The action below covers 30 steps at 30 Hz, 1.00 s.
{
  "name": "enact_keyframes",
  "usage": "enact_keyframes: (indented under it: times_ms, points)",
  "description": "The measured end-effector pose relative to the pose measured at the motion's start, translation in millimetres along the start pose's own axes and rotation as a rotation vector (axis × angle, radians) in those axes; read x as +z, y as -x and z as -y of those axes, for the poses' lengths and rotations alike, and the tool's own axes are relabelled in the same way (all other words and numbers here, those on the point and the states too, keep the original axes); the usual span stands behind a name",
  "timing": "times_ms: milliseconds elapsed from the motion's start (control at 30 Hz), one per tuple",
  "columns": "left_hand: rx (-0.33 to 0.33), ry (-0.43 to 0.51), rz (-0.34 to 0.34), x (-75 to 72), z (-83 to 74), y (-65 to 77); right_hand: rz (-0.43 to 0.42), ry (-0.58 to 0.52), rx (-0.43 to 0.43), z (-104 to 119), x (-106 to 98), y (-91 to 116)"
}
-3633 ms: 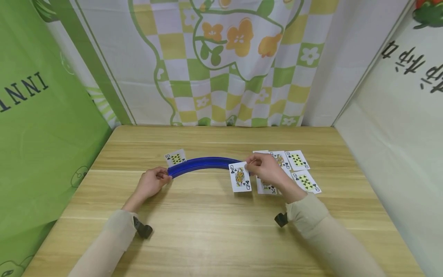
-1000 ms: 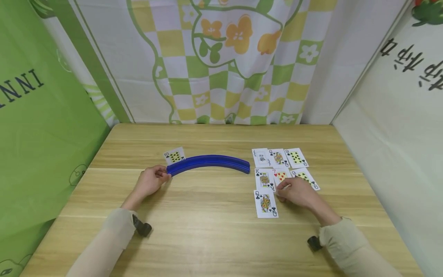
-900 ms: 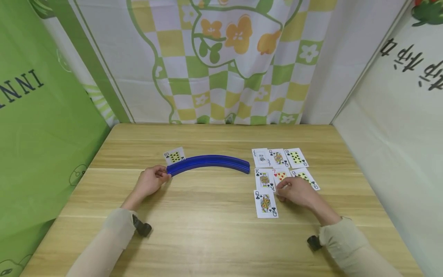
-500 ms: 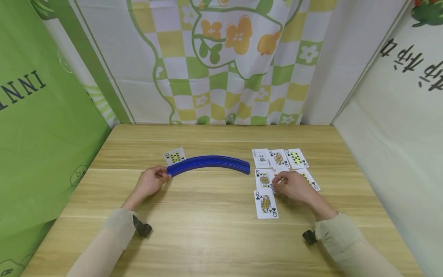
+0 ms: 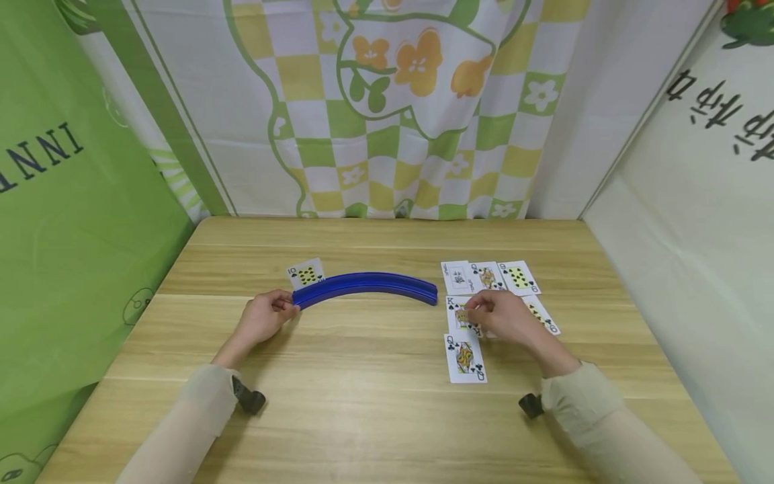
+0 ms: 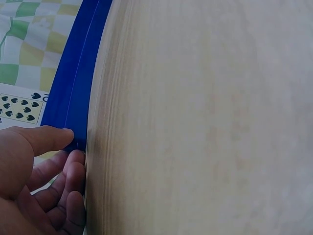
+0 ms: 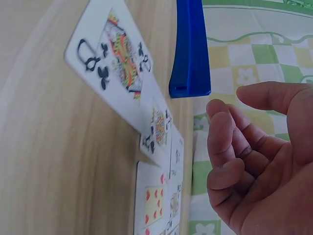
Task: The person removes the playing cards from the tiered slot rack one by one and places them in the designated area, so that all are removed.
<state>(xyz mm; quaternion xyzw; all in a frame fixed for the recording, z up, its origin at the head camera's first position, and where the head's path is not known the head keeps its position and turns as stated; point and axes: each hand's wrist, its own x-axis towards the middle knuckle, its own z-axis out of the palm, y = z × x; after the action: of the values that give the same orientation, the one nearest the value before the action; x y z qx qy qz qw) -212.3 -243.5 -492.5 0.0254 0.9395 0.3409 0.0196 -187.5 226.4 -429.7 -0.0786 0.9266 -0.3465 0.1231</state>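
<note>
My left hand (image 5: 261, 323) pinches the left end of a curved blue card holder (image 5: 365, 282), thumb on top in the left wrist view. A ten of spades (image 5: 307, 274) shows at the holder's far side by that end. My right hand (image 5: 504, 319) hovers over the laid-out cards, fingertips overlapping the king of spades (image 5: 457, 317). Thumb and fingers stand apart with nothing between them in the right wrist view. Nearest the person lies a queen of clubs (image 5: 464, 359). A seven of hearts (image 7: 154, 203), visible from the right wrist, is hidden under my hand in the head view.
Along the back of the card group lie a joker (image 5: 456, 277), another queen (image 5: 486, 274) and a nine (image 5: 518, 277). Another nine (image 5: 547, 319) is partly covered by the right hand. A patterned curtain (image 5: 411, 168) hangs behind the wooden table (image 5: 363, 417).
The queen of clubs, earlier held in my right hand, now lies on the table. That hand has since shifted left and away from the person, over the king. My left hand keeps its hold.
</note>
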Motion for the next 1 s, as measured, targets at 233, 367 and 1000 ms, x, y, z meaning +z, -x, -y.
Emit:
enact_keyframes:
  times_ms: [233, 367, 1000]
  points:
    - [-0.003, -0.002, 0.006, -0.6, -0.9, 2.0, -0.003, -0.022, -0.022, 11, 2, -6]
    - [-0.002, -0.003, 0.006, -1.0, -0.8, 1.9, -0.012, -0.048, -0.045, 19, 4, -11]
    - [-0.008, 0.002, 0.014, -0.6, 1.4, 0.6, -0.013, -0.148, -0.129, 58, 21, -33]
